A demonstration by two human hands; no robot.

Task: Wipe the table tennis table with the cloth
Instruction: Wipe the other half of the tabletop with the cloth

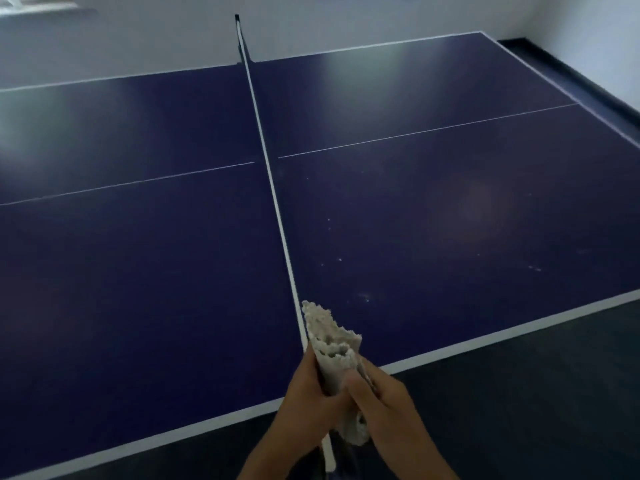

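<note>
A dark blue table tennis table (156, 271) with white lines fills the view. Its net (273, 199) runs from the near edge away to the far side. A folded off-white cloth (332, 344) stands upright above the near end of the net. My left hand (304, 403) grips the cloth's left side and my right hand (384, 400) grips its right side. Both hands hover over the table's near edge. Small pale specks (363, 296) dot the right half of the table.
Dark floor (519, 410) lies below the near edge on the right. A pale wall (138, 46) runs behind the far side. The far net post (238, 29) stands at the back edge.
</note>
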